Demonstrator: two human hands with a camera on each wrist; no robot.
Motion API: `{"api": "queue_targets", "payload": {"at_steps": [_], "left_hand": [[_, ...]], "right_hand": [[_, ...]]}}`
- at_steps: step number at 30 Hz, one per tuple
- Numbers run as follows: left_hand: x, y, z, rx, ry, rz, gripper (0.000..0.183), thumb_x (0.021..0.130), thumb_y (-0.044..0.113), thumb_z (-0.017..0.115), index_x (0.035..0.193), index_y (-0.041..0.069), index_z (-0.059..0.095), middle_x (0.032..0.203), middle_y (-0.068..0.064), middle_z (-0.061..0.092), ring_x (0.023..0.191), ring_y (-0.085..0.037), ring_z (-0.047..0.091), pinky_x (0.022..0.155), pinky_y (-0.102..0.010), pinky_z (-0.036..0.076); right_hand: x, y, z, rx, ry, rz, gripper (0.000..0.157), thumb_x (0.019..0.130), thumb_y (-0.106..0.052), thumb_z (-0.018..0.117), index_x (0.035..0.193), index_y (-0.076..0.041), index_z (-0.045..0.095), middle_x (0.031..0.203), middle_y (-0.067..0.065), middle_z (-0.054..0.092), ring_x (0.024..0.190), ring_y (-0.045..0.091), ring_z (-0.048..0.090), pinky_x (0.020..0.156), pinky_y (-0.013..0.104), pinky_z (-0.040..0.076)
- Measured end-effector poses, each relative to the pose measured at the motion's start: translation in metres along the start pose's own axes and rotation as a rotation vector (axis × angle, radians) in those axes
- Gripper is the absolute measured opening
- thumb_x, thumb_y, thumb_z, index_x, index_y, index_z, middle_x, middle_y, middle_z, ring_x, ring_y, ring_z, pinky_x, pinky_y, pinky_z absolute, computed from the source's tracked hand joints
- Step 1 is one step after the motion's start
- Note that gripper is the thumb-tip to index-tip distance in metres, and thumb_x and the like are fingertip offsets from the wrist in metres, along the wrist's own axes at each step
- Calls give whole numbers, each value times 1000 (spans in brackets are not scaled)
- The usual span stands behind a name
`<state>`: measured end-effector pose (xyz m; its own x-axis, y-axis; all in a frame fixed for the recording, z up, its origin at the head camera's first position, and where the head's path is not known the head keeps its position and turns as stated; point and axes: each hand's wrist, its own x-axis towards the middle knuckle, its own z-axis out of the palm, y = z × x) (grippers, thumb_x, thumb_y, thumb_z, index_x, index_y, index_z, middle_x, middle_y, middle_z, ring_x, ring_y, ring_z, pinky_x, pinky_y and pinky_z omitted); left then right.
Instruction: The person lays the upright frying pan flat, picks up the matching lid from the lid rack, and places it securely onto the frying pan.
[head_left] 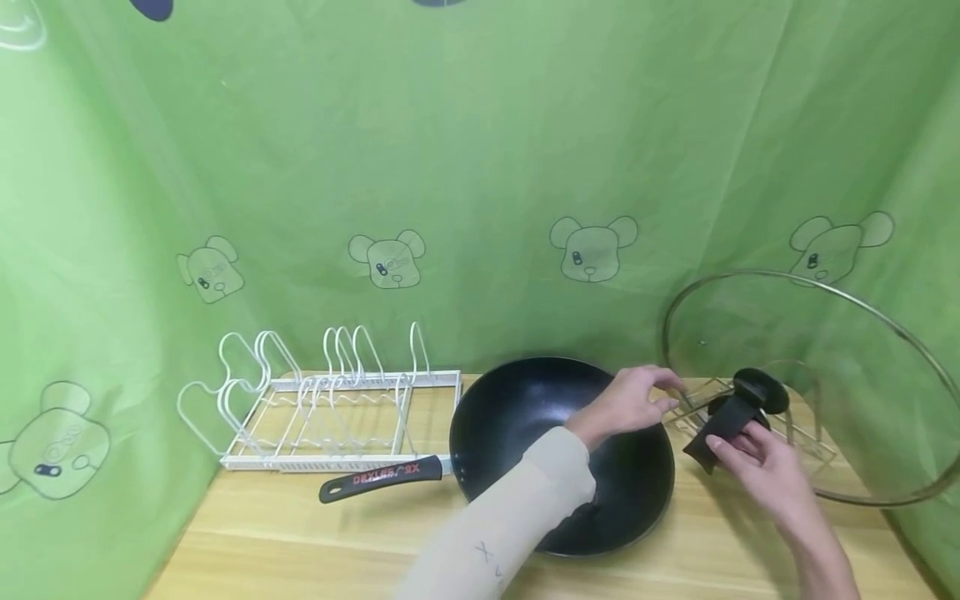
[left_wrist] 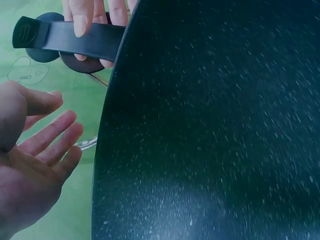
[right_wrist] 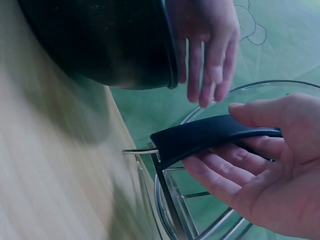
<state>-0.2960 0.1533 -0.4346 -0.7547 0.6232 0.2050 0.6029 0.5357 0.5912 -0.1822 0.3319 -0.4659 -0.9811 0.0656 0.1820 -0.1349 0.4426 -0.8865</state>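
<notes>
My right hand holds the black arched handle of a large glass lid, thumb on one side and fingers on the other. The lid stands on edge at the right, its metal rim in a wide loop. Over the right rim of a black wok reaches my left hand, fingers loosely bent and holding nothing. In the left wrist view the wok hides part of the handle. A metal wire rack is below and behind the handle; whether the lid rests on it I cannot tell.
A white wire rack with upright loops stands at the left of the wooden table. The wok handle points left in front of it. Green patterned cloth hangs behind and on both sides.
</notes>
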Motion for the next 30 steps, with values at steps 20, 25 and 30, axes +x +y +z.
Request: {"api": "queue_targets", "payload": {"at_steps": [20, 25, 30], "left_hand": [[33, -3, 25, -7, -109, -45, 21, 90, 20, 65, 109, 27, 68, 103, 21, 65, 95, 9, 56, 82, -7, 40], [39, -2, 32, 72, -116, -27, 16, 90, 23, 65, 103, 31, 69, 99, 23, 65, 91, 10, 55, 79, -8, 40], [44, 2, 39, 103, -115, -39, 14, 90, 24, 66, 102, 31, 69, 96, 23, 65, 88, 9, 55, 79, -8, 40]], "right_hand": [[4, 2, 11, -43, 120, -43, 44, 91, -13, 64, 122, 15, 49, 111, 40, 54, 80, -14, 56, 67, 12, 50], [4, 0, 10, -39, 144, -9, 48, 90, -14, 65, 124, 15, 48, 113, 39, 53, 78, -16, 54, 65, 11, 49], [4, -2, 10, -43, 138, 4, 47, 91, -15, 64, 125, 14, 48, 113, 37, 54, 78, -14, 55, 65, 13, 51]]}}
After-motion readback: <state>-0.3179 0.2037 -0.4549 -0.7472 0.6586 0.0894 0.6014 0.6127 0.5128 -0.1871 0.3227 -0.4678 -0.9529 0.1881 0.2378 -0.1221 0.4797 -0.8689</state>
